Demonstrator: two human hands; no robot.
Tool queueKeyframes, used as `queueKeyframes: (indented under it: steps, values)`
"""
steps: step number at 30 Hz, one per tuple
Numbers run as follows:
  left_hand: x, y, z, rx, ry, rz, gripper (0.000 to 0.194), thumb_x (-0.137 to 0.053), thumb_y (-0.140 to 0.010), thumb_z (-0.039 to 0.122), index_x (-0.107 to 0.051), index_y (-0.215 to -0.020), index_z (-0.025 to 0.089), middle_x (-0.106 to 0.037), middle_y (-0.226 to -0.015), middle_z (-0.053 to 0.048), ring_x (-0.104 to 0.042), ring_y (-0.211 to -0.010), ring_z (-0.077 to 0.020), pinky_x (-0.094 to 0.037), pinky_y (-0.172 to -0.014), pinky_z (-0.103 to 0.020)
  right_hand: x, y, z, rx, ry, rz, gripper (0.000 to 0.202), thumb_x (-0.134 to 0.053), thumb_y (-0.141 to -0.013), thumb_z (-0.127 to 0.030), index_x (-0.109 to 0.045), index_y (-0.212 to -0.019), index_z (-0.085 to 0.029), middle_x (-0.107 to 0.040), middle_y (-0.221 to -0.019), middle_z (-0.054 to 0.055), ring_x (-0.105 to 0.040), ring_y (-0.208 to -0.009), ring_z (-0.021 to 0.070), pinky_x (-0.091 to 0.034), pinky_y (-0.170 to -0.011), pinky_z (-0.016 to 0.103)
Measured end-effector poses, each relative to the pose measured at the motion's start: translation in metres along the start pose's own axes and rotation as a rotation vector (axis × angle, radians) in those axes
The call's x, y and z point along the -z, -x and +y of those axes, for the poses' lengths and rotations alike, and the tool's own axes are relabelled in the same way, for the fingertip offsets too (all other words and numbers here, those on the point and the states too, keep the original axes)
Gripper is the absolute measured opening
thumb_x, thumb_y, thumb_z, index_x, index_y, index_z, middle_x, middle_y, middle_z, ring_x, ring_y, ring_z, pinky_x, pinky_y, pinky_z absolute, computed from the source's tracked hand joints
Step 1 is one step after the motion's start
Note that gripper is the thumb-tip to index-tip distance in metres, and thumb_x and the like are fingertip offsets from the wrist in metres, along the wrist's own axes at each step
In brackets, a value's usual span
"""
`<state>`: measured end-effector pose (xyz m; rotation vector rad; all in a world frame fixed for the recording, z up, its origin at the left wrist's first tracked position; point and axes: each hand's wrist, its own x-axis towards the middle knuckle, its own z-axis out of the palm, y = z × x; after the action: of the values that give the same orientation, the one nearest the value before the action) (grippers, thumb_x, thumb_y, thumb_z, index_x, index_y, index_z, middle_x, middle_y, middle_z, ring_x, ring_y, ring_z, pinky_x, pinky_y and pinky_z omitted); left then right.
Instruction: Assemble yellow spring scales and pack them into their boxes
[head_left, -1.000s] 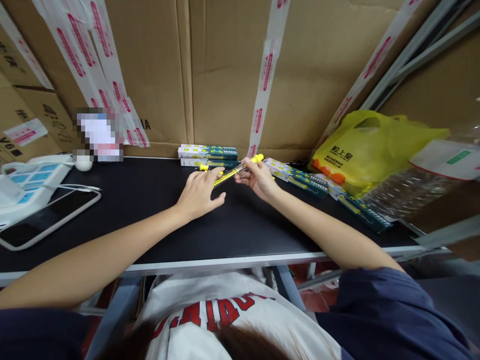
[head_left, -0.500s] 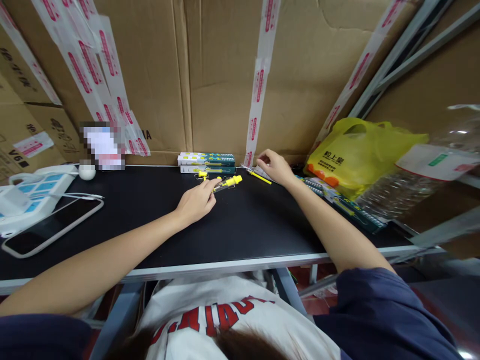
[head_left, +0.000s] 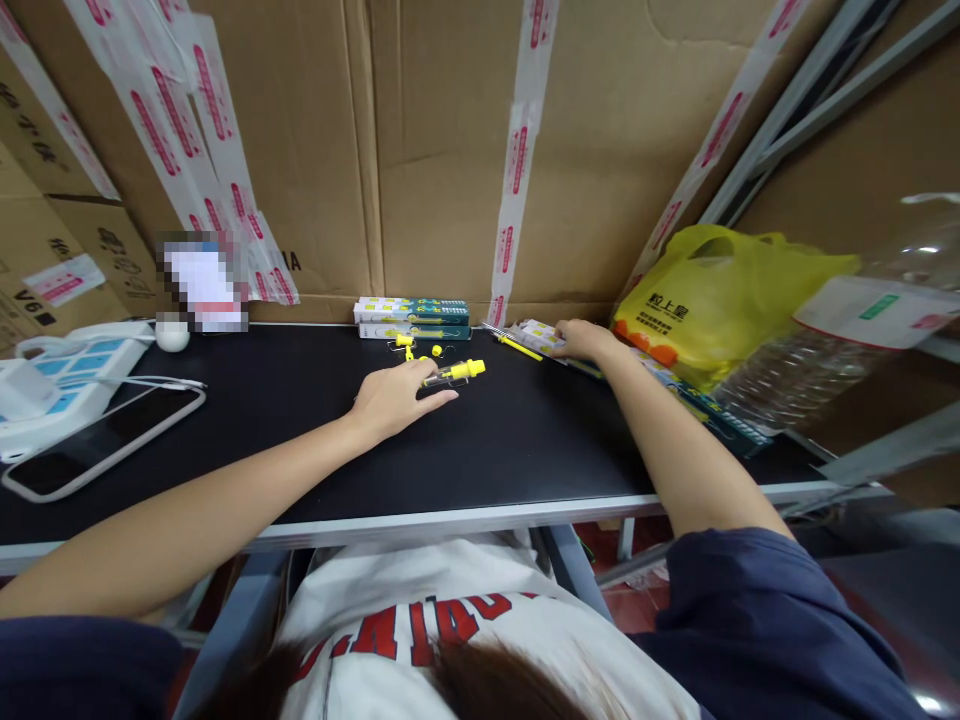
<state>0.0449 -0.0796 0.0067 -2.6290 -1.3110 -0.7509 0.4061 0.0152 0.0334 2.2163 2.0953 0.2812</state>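
My left hand [head_left: 391, 398] lies low over the black tabletop, its thumb stretched out and its fingertips at a clear tube-shaped tool with a yellow cap and a metal clip [head_left: 463, 372]. Just beyond those fingers are a small yellow part with bent wire [head_left: 405, 345] and a little yellow cap [head_left: 437, 350]. My right hand [head_left: 589, 340] is further back on the right, its fingers curled onto the end of a small white-and-green box [head_left: 536, 333]. A yellow-handled screwdriver-like piece with a metal shaft [head_left: 521, 346] lies left of that box.
Stacked slim boxes [head_left: 412, 318] stand at the back against cardboard. More boxes [head_left: 720, 420] lie at right beside a yellow plastic bag [head_left: 720, 300] and a large clear bottle [head_left: 840, 340]. On the left are a phone [head_left: 109, 440], a power strip [head_left: 90, 370] and a white ball-shaped object [head_left: 172, 335].
My right hand has moved right and down from above the screwdriver-like piece onto the boxes. My left thumb has spread away from the tube-shaped tool, which has barely shifted.
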Motion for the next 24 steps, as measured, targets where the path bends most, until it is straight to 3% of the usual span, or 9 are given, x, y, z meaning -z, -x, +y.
queueKeyframes:
  steps: [5,7,9,12,14,20,24]
  values:
    - [0.001,-0.003,-0.003,-0.008,-0.049,0.011,0.045,-0.042,-0.091,0.06,-0.065,-0.09,0.021,-0.072,-0.088,-0.003,-0.067,-0.081,-0.0199,-0.038,-0.057,-0.024,0.018,0.011,0.0,-0.056,-0.001,0.127,0.039,-0.066,-0.079,-0.037,-0.063,-0.112,-0.016,-0.065,-0.113,0.015,-0.063,-0.096,0.0265,-0.045,-0.072,0.031]
    - [0.002,-0.005,-0.006,0.017,-0.066,0.029,0.044,-0.041,-0.092,0.059,-0.065,-0.101,0.023,-0.072,-0.086,-0.003,-0.068,-0.078,-0.02,-0.038,-0.057,-0.024,0.03,0.018,-0.004,-0.045,-0.026,0.209,0.039,-0.064,-0.079,-0.035,-0.062,-0.112,-0.016,-0.063,-0.112,0.016,-0.063,-0.092,0.0262,-0.045,-0.072,0.032]
    - [0.004,-0.006,-0.01,0.026,-0.08,0.046,0.042,-0.041,-0.093,0.056,-0.062,-0.115,0.026,-0.073,-0.091,-0.002,-0.069,-0.081,-0.0202,-0.04,-0.059,-0.024,0.04,0.026,-0.015,0.075,-0.078,0.228,0.036,-0.064,-0.078,-0.035,-0.061,-0.11,-0.018,-0.061,-0.11,0.014,-0.063,-0.089,0.0251,-0.044,-0.072,0.031]
    - [0.007,-0.01,-0.021,-0.022,-0.077,0.079,0.036,-0.041,-0.097,0.045,-0.056,-0.123,0.026,-0.07,-0.113,-0.004,-0.067,-0.097,-0.0204,-0.046,-0.067,-0.025,0.048,0.042,-0.043,0.399,-0.179,0.183,0.033,-0.064,-0.076,-0.036,-0.058,-0.104,-0.02,-0.062,-0.105,0.01,-0.062,-0.089,0.0233,-0.043,-0.072,0.029]
    - [0.008,-0.012,-0.027,-0.058,-0.061,0.09,0.034,-0.04,-0.097,0.039,-0.055,-0.122,0.021,-0.065,-0.123,-0.007,-0.065,-0.104,-0.0208,-0.048,-0.073,-0.026,0.05,0.054,-0.066,0.535,-0.217,0.148,0.029,-0.061,-0.076,-0.032,-0.055,-0.103,-0.022,-0.065,-0.1,0.008,-0.061,-0.085,0.0222,-0.041,-0.069,0.028]
    - [0.013,-0.014,-0.028,-0.069,-0.061,0.02,0.041,-0.038,-0.095,0.033,-0.044,-0.133,0.02,-0.065,-0.121,-0.007,-0.067,-0.097,-0.0198,-0.049,-0.071,-0.026,0.045,0.084,-0.109,0.61,-0.21,0.051,0.035,-0.058,-0.075,-0.027,-0.05,-0.109,-0.021,-0.067,-0.092,0.008,-0.061,-0.075,0.0219,-0.037,-0.061,0.027]
    - [0.013,-0.01,-0.026,-0.119,-0.172,-0.042,0.047,-0.04,-0.093,0.05,-0.049,-0.131,0.025,-0.068,-0.117,-0.006,-0.067,-0.097,-0.0225,-0.045,-0.065,-0.026,0.037,0.087,-0.119,0.676,-0.15,0.036,0.038,-0.059,-0.076,-0.026,-0.05,-0.113,-0.021,-0.067,-0.105,0.01,-0.063,-0.087,0.0249,-0.04,-0.065,0.028]
